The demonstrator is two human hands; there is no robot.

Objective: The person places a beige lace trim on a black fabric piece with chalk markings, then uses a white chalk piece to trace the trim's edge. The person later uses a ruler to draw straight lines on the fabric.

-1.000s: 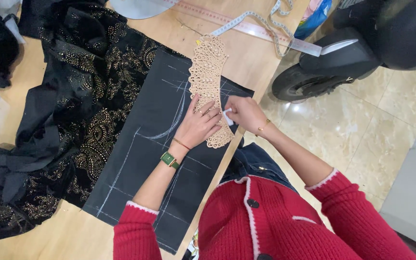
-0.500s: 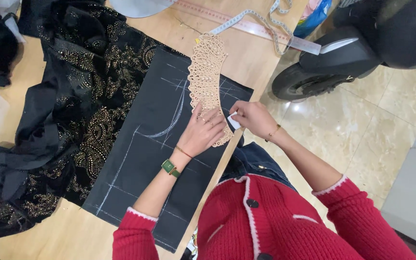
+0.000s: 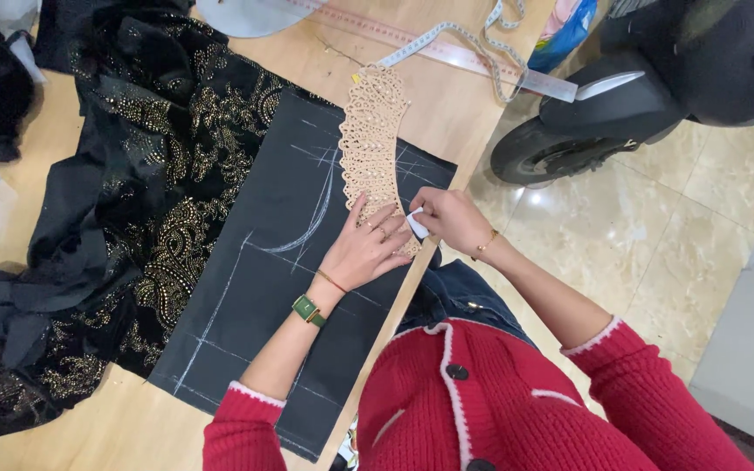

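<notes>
Beside lace (image 3: 373,139): tape measure (image 3: 447,39), scooter (image 3: 656,78).

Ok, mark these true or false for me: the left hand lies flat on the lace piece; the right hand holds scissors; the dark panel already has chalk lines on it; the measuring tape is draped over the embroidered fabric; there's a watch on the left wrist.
1. The left hand lies flat on the beige lace piece. True.
2. The right hand holds scissors. False: it pinches a small white piece, seemingly tailor's chalk, at the lace's edge.
3. The dark fabric panel already has chalk lines. True: straight lines and a curve show.
4. The measuring tape is draped over the black gold-embroidered fabric. False: it lies on the wooden table, near the long ruler.
5. A green watch is on the left wrist. True.
</notes>
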